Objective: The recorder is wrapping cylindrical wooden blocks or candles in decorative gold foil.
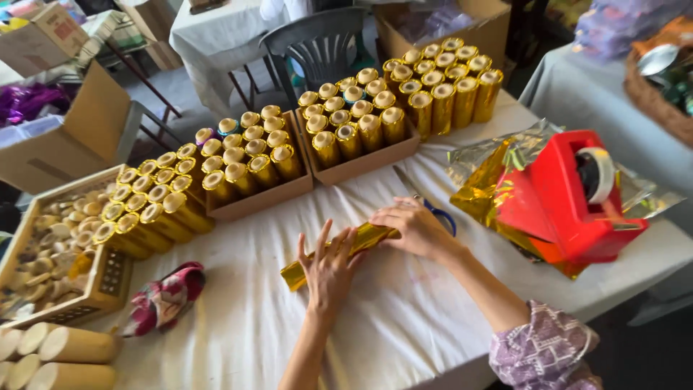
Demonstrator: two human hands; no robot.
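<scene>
On the white tablecloth (pixel 404 318), one gold foil tube (pixel 339 253) is lying under both your hands: left hand (pixel 328 271) resting flat and open, right hand (pixel 415 227) curling over it. Keep rolling evenly, foil taut; blue-handled scissors (pixel 426 202) and red tape dispenser (pixel 563 195) are waiting nearby.

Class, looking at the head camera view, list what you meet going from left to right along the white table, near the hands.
Plain cardboard tubes → patterned cloth bundle → left hand → gold-wrapped tube → right hand → blue-handled scissors → red tape dispenser.
</scene>
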